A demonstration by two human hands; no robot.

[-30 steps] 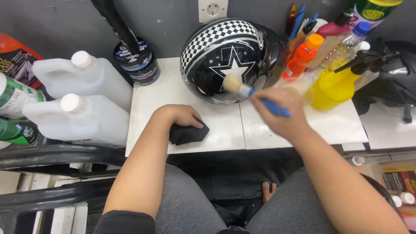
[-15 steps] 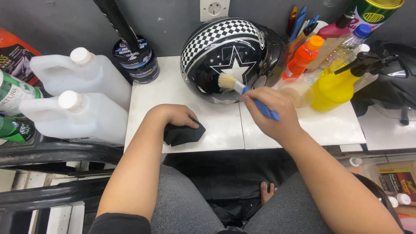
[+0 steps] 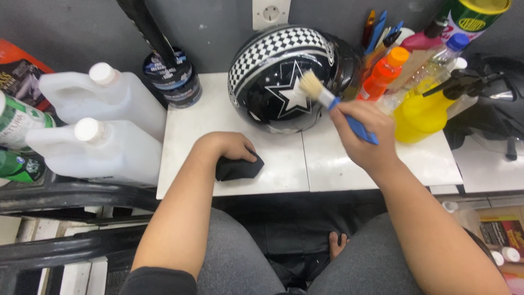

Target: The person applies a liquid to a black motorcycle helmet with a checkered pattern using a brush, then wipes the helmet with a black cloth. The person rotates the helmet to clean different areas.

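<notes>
Seated person, grey-trousered knees under the white table (image 3: 284, 164), whose front edge runs just past the left hand (image 3: 226, 150). That hand is clenched on a black cloth (image 3: 240, 168), pressed flat near the front edge; bare tabletop lies open between cloth and helmet. Right hand (image 3: 363, 136) grips a blue-handled brush (image 3: 333, 104), bristles touching the white star on the black checkered helmet (image 3: 278, 76) standing at the table's rear against the wall. Left side is crowded by two white jugs (image 3: 103, 125), right side by a yellow spray bottle (image 3: 420, 106) and an orange bottle (image 3: 382, 76), tight beside the helmet. Versus half a second ago, the brush has risen from the helmet's lower front to the star; the cloth hand is unchanged.
</notes>
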